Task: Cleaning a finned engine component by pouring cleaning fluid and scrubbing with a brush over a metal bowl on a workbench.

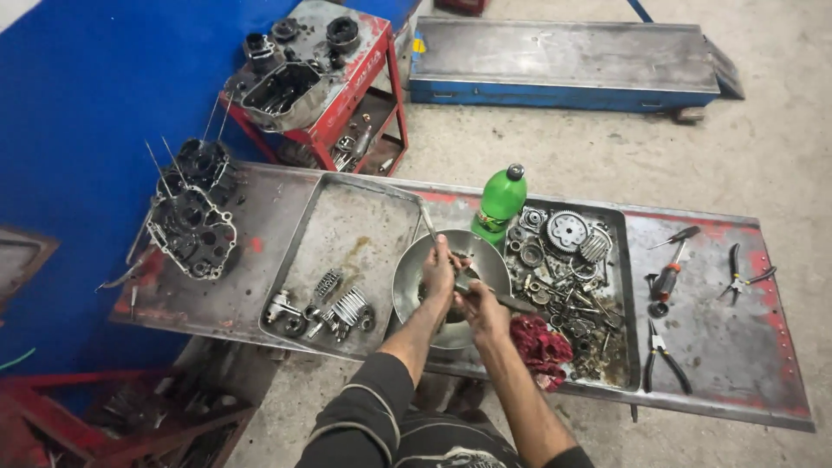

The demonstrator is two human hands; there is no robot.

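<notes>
Over the bench's (260, 251) near edge, mid-length, I see both hands above the round metal bowl (407, 282). My left hand (438, 270) is clenched on a thin brush-like tool; my right hand (482, 314) grips a dark part. Cleaning seems underway; next calls for steady scrubbing. Crowding close: green bottle (501, 201), red rag (539, 345), tray of gears (568, 260).
</notes>
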